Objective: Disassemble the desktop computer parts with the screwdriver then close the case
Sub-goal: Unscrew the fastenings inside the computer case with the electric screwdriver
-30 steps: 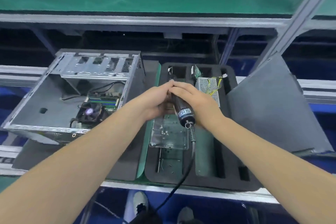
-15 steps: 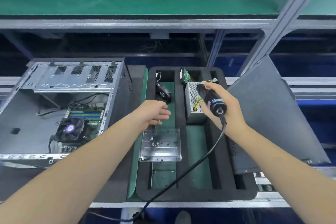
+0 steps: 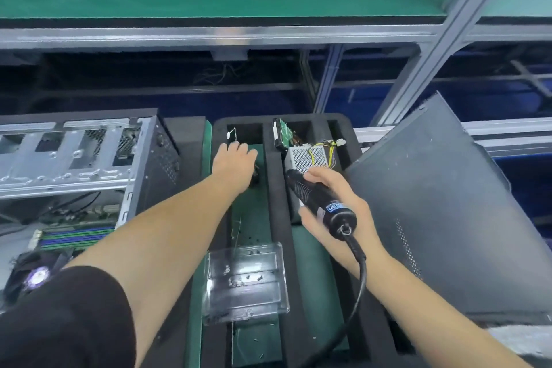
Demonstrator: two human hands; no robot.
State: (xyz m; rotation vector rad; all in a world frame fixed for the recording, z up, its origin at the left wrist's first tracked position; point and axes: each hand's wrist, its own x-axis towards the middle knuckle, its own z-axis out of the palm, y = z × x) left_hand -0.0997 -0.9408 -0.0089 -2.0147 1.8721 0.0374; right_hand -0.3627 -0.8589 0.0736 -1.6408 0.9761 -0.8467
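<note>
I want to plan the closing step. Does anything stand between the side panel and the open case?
Yes. The foam tray lies between the case on the left and the side panel leaning on the right. Both arms cross above it: the left hand reaches into the tray, and the right hand holds the screwdriver.

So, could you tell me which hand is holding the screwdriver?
The right hand grips the screwdriver; the left hand reaches into the foam tray instead.

One open computer case (image 3: 74,158), one electric screwdriver (image 3: 319,202), one foam tray (image 3: 274,218), two hands.
</note>
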